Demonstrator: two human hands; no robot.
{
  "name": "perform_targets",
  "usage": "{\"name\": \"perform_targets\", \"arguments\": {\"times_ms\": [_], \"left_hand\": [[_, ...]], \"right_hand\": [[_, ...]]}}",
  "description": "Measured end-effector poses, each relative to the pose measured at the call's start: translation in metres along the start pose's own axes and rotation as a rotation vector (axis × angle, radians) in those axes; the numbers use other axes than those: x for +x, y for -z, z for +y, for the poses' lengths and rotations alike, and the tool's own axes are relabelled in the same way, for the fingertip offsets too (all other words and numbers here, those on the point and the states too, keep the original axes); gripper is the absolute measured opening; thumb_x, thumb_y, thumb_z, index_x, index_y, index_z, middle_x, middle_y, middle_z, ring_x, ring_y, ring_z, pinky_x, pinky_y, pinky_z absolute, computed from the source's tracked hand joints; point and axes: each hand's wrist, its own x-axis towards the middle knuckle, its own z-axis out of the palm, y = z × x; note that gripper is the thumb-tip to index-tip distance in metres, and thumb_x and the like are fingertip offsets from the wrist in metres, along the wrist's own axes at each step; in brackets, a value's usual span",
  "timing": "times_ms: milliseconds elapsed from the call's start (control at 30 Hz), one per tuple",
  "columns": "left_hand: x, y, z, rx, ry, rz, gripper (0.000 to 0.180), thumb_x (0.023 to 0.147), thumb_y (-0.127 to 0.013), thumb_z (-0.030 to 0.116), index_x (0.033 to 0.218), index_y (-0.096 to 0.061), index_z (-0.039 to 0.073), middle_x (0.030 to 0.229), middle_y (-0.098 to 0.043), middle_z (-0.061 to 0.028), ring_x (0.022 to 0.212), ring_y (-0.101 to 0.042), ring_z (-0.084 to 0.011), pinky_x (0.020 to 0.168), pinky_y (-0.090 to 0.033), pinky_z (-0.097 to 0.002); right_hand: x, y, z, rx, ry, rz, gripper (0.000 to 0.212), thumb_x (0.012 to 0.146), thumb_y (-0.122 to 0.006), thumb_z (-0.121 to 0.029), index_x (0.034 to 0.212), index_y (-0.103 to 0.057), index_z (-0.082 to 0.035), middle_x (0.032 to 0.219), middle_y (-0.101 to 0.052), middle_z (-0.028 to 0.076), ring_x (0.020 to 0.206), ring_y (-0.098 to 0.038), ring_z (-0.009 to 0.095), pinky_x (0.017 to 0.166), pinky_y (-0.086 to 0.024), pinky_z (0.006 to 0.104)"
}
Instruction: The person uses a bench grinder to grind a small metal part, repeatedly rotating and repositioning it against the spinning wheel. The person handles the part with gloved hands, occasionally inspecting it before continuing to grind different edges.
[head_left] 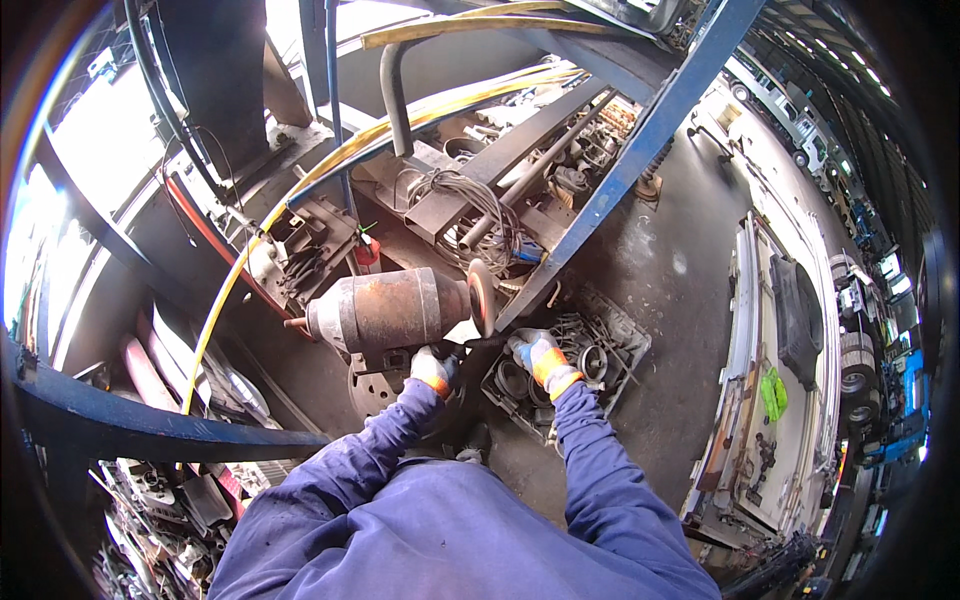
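My left hand [434, 368], in a pale glove with an orange cuff, is closed around the left end of a dark, narrow bar-shaped piece [487, 342]. My right hand [532, 347], gloved alike, grips its other end. The piece lies just below a brown grinding wheel [483, 297]; whether they touch I cannot tell. That wheel sits on the right end of a rusty, barrel-shaped grinder motor [388, 308], directly ahead of my left hand. Under the motor is a stand [372, 390] with holes in its plate. Gloves hide both ends of the piece.
Beyond my right hand, a crate [627, 345] holds scrap metal and rings. A blue steel beam [640, 165] slants past the wheel; another blue bar [150, 425] crosses at left. A yellow hose [215, 310], coiled cable [455, 190] and a red bottle-like object [367, 254] are behind the motor.
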Motion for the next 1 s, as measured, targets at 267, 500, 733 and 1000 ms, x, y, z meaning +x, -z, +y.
{"name": "perform_targets", "arguments": {"times_ms": [267,500,733,1000], "left_hand": [[0.006,-0.001,-0.018,0.049,-0.047,0.04,0.017,0.087,-0.071,0.014,0.098,-0.069,0.002,0.091,-0.072,-0.0111,0.084,-0.066,-0.0192,0.078,-0.051,-0.034],[0.005,-0.003,-0.016,-0.024,-0.017,0.054,0.014,0.086,-0.071,0.014,0.095,-0.074,0.004,0.091,-0.075,-0.0131,0.084,-0.069,-0.0216,0.079,-0.051,-0.035],[-0.001,0.01,-0.001,0.115,-0.028,-0.047,0.012,0.087,-0.065,0.007,0.097,-0.069,0.002,0.083,-0.069,-0.0058,0.072,-0.062,-0.0166,0.067,-0.05,-0.0322],[0.019,-0.003,-0.058,-0.08,-0.007,0.046,0.012,0.089,-0.062,0.004,0.099,-0.068,0.001,0.084,-0.069,-0.0081,0.068,-0.061,-0.0182,0.061,-0.049,-0.0322]], "right_hand": [[0.007,0.007,0.013,-0.071,0.05,0.022,0.017,0.095,-0.06,-0.019,0.089,-0.068,-0.005,0.064,-0.056,-0.003,0.053,-0.045,0.007,0.049,-0.035,0.0248],[0.005,0.003,0.011,-0.047,0.096,0.057,0.017,0.095,-0.061,-0.019,0.091,-0.069,-0.005,0.064,-0.057,-0.002,0.054,-0.045,0.007,0.048,-0.035,0.0252],[-0.002,0.0,-0.007,0.021,-0.001,-0.001,0.016,0.094,-0.062,-0.019,0.089,-0.07,-0.006,0.064,-0.057,-0.003,0.054,-0.045,0.007,0.049,-0.035,0.0249],[-0.003,-0.005,-0.011,0.064,-0.035,-0.034,0.014,0.094,-0.062,-0.018,0.093,-0.07,-0.006,0.068,-0.06,-0.004,0.054,-0.045,0.006,0.05,-0.036,0.0241]]}}
